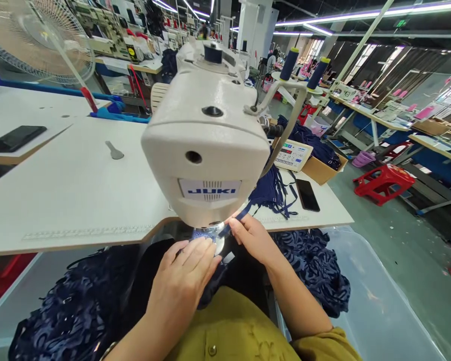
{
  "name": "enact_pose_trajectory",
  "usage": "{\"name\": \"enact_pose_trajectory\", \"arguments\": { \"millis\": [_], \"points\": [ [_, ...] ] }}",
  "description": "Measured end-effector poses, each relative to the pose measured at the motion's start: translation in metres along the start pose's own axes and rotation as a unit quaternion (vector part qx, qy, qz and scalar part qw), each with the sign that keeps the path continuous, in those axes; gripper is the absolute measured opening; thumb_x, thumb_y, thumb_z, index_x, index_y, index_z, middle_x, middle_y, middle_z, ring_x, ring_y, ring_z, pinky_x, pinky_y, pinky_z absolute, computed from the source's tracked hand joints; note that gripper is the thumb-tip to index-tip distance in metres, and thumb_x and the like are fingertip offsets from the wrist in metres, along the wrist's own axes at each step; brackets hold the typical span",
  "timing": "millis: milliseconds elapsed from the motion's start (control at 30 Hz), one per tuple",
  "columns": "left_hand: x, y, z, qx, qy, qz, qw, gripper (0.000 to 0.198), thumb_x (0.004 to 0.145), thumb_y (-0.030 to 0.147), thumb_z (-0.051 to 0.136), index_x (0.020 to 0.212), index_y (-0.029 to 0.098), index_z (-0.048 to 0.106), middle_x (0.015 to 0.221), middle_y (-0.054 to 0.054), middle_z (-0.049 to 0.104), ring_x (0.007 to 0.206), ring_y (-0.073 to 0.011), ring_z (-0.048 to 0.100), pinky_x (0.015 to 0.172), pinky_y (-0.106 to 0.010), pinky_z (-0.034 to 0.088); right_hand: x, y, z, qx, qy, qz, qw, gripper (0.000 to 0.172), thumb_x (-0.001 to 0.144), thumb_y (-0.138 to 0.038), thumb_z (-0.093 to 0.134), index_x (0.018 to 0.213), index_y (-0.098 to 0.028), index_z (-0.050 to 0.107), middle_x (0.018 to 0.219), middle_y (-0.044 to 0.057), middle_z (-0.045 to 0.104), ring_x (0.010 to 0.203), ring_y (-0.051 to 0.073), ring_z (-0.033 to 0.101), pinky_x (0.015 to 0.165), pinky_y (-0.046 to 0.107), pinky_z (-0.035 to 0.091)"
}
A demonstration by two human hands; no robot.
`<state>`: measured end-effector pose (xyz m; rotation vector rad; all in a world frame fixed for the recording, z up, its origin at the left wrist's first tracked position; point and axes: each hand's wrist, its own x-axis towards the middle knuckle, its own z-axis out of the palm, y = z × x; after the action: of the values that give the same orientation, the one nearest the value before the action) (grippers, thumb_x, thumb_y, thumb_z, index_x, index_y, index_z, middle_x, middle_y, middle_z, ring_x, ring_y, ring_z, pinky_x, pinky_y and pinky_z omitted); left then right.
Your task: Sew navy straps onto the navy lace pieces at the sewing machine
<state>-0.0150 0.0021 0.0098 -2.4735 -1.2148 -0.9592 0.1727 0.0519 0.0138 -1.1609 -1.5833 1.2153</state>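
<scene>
Directly in front of me stands a white JUKI sewing machine [206, 140]. My left hand [190, 268] lies palm down at the sewing spot, its fingers stretched flat over navy fabric [205, 233] under the machine head. More dark fabric hangs below that hand towards my lap. Between thumb and fingers, my right hand [248, 235] pinches a narrow navy strap [242, 213] just right of the needle area. That strap runs back towards a heap of navy straps [272, 193] on the table. The machine head hides the needle.
Clear plastic bins with dark patterned fabric flank my lap, one pile [78, 306] left, another [311, 265] right. A phone [307, 195] and a control panel [293, 154] are at right. A small grey metal piece [115, 150] lies left, near a fan [41, 37]. A red stool [383, 183] stands beyond.
</scene>
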Motion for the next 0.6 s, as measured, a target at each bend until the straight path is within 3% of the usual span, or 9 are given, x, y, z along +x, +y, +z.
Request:
{"name": "enact_pose_trajectory", "arguments": {
  "millis": [133,300,600],
  "points": [
    [-0.007,-0.014,0.000,-0.115,-0.038,-0.012,0.993,0.024,0.093,0.016,0.049,0.114,0.022,0.060,0.114,-0.003,0.069,0.106,-0.0146,0.063,0.104,-0.036,0.034,0.002,0.000,-0.006,-0.063,-0.024,-0.001,0.998,0.017,0.091,-0.033,0.049,0.095,-0.021,0.058,0.076,-0.003,0.052,0.065,0.011,0.047,0.061,0.023,0.039],
    [-0.013,-0.036,0.005,-0.210,-0.068,-0.048,0.974,0.021,0.093,0.022,0.050,0.111,0.025,0.060,0.109,0.001,0.071,0.100,-0.0133,0.066,0.107,-0.037,0.035,0.002,0.006,0.003,-0.046,-0.030,0.025,0.998,0.016,0.086,-0.027,0.053,0.101,-0.022,0.056,0.072,-0.005,0.049,0.063,0.011,0.045,0.062,0.024,0.038],
    [-0.008,-0.039,0.008,-0.180,-0.047,0.039,0.982,0.026,0.091,0.018,0.054,0.116,0.021,0.058,0.108,-0.001,0.071,0.104,-0.0142,0.064,0.110,-0.037,0.028,0.001,0.004,0.015,0.023,-0.019,0.064,0.998,0.019,0.082,-0.023,0.057,0.099,-0.020,0.051,0.069,-0.006,0.046,0.060,0.010,0.042,0.059,0.023,0.036]
  ]
}}
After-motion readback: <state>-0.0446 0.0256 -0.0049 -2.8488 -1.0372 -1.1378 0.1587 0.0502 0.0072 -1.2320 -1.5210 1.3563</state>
